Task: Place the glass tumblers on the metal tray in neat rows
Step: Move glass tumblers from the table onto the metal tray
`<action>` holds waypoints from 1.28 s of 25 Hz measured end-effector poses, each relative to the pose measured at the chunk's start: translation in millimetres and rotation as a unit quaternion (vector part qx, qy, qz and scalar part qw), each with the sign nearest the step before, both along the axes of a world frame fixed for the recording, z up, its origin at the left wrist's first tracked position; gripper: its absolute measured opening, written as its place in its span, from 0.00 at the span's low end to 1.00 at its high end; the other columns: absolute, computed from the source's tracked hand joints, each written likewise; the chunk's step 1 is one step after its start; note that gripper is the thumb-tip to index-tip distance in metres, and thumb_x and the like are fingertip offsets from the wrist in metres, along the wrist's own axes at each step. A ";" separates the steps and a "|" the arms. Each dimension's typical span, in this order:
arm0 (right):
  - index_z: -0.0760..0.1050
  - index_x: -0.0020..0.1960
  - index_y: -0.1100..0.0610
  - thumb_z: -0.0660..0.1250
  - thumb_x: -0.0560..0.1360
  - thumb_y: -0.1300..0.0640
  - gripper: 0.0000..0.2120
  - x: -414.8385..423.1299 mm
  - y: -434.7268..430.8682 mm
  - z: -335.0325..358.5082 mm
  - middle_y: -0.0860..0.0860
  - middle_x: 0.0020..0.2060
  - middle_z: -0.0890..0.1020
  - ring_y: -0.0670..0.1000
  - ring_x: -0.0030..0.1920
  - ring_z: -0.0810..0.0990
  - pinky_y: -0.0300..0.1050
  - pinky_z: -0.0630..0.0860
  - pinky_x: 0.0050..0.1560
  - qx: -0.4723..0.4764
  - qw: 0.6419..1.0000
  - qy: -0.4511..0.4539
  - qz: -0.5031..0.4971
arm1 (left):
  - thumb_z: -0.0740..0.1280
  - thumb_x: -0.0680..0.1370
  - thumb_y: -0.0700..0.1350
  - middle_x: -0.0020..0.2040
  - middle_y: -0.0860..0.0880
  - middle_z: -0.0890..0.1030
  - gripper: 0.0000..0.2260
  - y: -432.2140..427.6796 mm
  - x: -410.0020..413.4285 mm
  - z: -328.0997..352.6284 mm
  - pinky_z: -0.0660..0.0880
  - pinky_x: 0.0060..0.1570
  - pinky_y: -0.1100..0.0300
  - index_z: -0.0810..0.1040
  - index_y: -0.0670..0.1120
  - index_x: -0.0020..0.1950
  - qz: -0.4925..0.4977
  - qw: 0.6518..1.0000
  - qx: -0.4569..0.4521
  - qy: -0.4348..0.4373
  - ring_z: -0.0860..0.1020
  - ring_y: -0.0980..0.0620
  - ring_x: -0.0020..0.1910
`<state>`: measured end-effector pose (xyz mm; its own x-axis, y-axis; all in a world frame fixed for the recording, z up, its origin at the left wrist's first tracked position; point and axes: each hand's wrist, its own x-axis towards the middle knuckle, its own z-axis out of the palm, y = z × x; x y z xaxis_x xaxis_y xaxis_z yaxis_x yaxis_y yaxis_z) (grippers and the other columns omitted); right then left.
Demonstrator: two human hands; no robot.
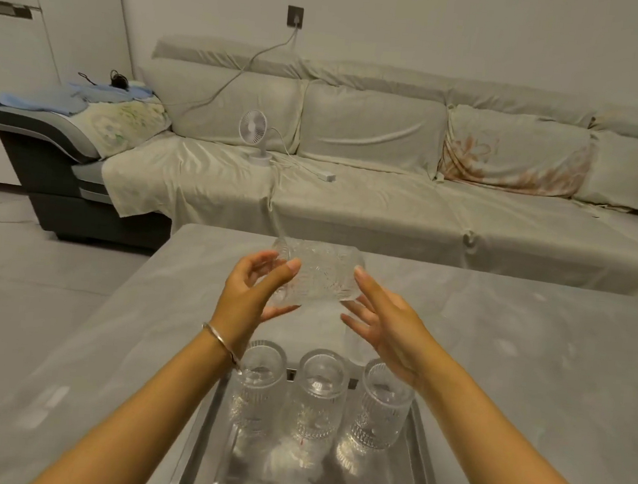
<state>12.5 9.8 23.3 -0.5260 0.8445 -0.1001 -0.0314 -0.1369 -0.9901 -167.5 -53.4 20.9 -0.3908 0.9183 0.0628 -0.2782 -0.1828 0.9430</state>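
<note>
Bare forearms without sleeves; a thin silver bangle [220, 343] circles the left wrist.

A home living room.

A long sectional sofa draped in pale beige cloth covers [352, 190] runs along a plain white wall, with a small white desk fan [255, 132] standing on its seat, corded to a dark wall socket [295, 16]. A grey stone-look bench [491, 372] stands in front, on a grey tiled floor [17, 273].

Single head-worn view, forward and down, close over the tray [200, 436], sofa [352, 190] beyond.
</note>
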 end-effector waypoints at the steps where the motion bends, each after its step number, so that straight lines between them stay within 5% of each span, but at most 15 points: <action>1: 0.69 0.68 0.56 0.69 0.66 0.39 0.36 -2.8 -8.3 1.7 0.53 0.66 0.76 0.53 0.66 0.75 0.51 0.72 0.66 -0.005 1.000 0.011 0.016 | 0.74 0.55 0.54 0.60 0.44 0.76 0.29 -12.8 3.3 -1.3 0.81 0.46 0.50 0.73 0.51 0.55 -0.006 1.000 0.000 -0.026 0.77 0.46 0.58; 4: 0.75 0.62 0.57 0.67 0.67 0.41 0.29 -7.5 -33.6 -0.9 0.55 0.58 0.82 0.54 0.57 0.81 0.48 0.77 0.60 0.035 0.999 -0.008 0.001 | 0.73 0.56 0.54 0.59 0.45 0.76 0.29 -47.5 3.7 -7.5 0.80 0.47 0.53 0.72 0.51 0.55 -0.012 0.998 -0.039 0.046 0.78 0.46 0.57; 10: 0.73 0.64 0.48 0.71 0.61 0.40 0.33 -5.6 -71.8 -3.4 0.49 0.61 0.80 0.45 0.57 0.81 0.41 0.78 0.55 0.120 0.992 -0.041 0.010 | 0.70 0.62 0.64 0.55 0.52 0.81 0.27 -85.6 -11.4 -9.5 0.80 0.44 0.60 0.74 0.58 0.59 -0.190 0.937 -0.119 0.268 0.81 0.53 0.51; 15: 0.68 0.68 0.44 0.68 0.65 0.35 0.34 -14.7 -92.9 -10.6 0.47 0.66 0.76 0.46 0.64 0.75 0.46 0.73 0.64 0.096 0.992 -0.055 0.062 | 0.71 0.64 0.60 0.56 0.56 0.80 0.26 -107.2 -16.7 -26.5 0.79 0.49 0.61 0.72 0.60 0.61 -0.193 0.938 -0.097 0.272 0.80 0.59 0.53; 18: 0.76 0.59 0.41 0.58 0.71 0.33 0.22 -16.2 -102.6 -24.8 0.45 0.59 0.82 0.46 0.59 0.80 0.44 0.77 0.56 -0.025 0.991 -0.052 0.118 | 0.73 0.62 0.59 0.58 0.58 0.79 0.27 -119.5 -15.2 -46.3 0.77 0.54 0.62 0.71 0.62 0.60 -0.143 0.942 -0.066 0.297 0.77 0.60 0.56; 21: 0.78 0.57 0.44 0.60 0.71 0.34 0.21 -16.7 -109.8 -40.1 0.48 0.54 0.85 0.49 0.56 0.82 0.45 0.80 0.52 -0.081 0.987 -0.057 0.126 | 0.73 0.63 0.58 0.58 0.57 0.79 0.26 -127.4 -10.6 -62.4 0.76 0.55 0.65 0.71 0.62 0.59 -0.118 0.947 -0.048 0.295 0.78 0.61 0.56; 26: 0.69 0.69 0.47 0.60 0.69 0.33 0.32 -20.6 -116.0 -58.0 0.50 0.62 0.79 0.49 0.61 0.78 0.51 0.72 0.65 -0.061 0.985 -0.090 0.131 | 0.73 0.61 0.60 0.56 0.61 0.75 0.24 -129.9 -15.4 -80.9 0.71 0.47 0.77 0.69 0.69 0.54 -0.094 0.929 -0.056 0.354 0.76 0.65 0.52; 32: 0.67 0.66 0.38 0.59 0.75 0.37 0.20 -21.8 -126.6 -77.6 0.41 0.68 0.71 0.46 0.68 0.69 0.49 0.67 0.68 -0.010 0.977 -0.150 0.154 | 0.76 0.57 0.60 0.53 0.63 0.76 0.29 -133.8 -21.7 -112.8 0.73 0.43 0.77 0.68 0.72 0.53 -0.112 0.928 -0.098 0.343 0.75 0.64 0.51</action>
